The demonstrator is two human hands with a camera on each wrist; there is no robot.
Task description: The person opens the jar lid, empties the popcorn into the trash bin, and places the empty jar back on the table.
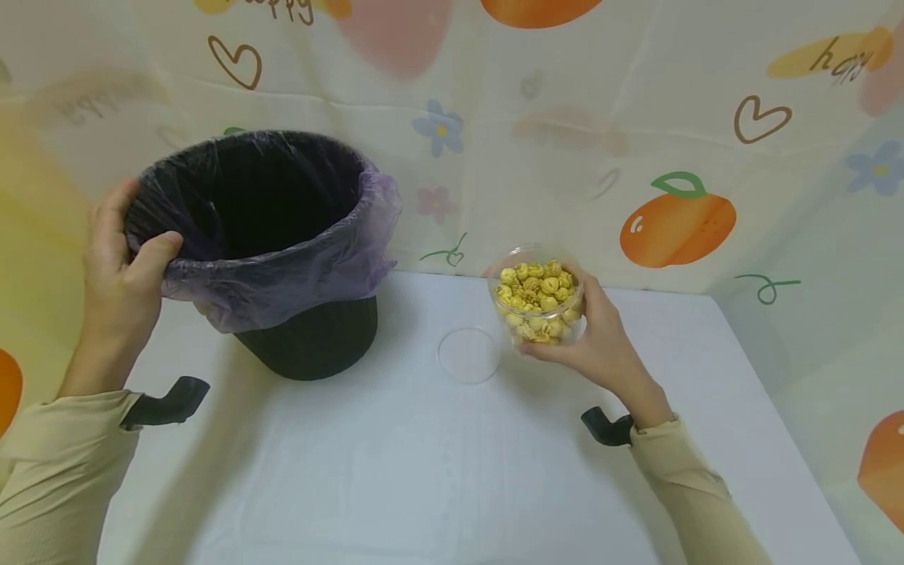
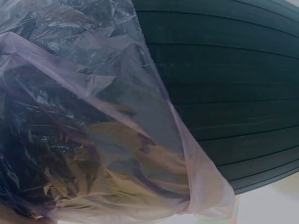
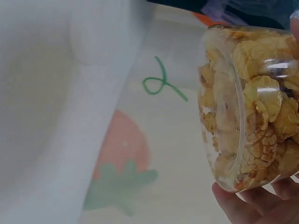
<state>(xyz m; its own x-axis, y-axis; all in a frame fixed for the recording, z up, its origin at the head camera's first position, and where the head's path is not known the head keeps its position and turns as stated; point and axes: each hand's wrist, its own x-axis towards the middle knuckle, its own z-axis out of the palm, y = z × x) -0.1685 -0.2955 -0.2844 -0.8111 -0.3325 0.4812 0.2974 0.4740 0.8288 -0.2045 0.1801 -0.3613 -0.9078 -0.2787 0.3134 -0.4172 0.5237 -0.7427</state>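
A: What is held?
B: At upper left, a dark round bin (image 1: 318, 345), its rim covered by crinkled purple plastic liner (image 1: 282, 290), is gripped by the left hand (image 1: 125, 271). Right of centre, a clear round tub (image 1: 537, 315) of knobbly yellow popcorn (image 1: 533, 286) is grasped by the right hand (image 1: 600, 343).
A: Any writing?
B: "Happy" is printed on the backdrop (image 1: 777, 173), upper right. The bin's grooves are shown clearly only by the left wrist view.

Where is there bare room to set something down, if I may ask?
Free on the white table: wide front stretch between the sleeves; the strip from right sleeve to right edge. Crowded: back left, with the lined bin and left hand; back middle, with the clear disc and the popcorn tub in the right hand.
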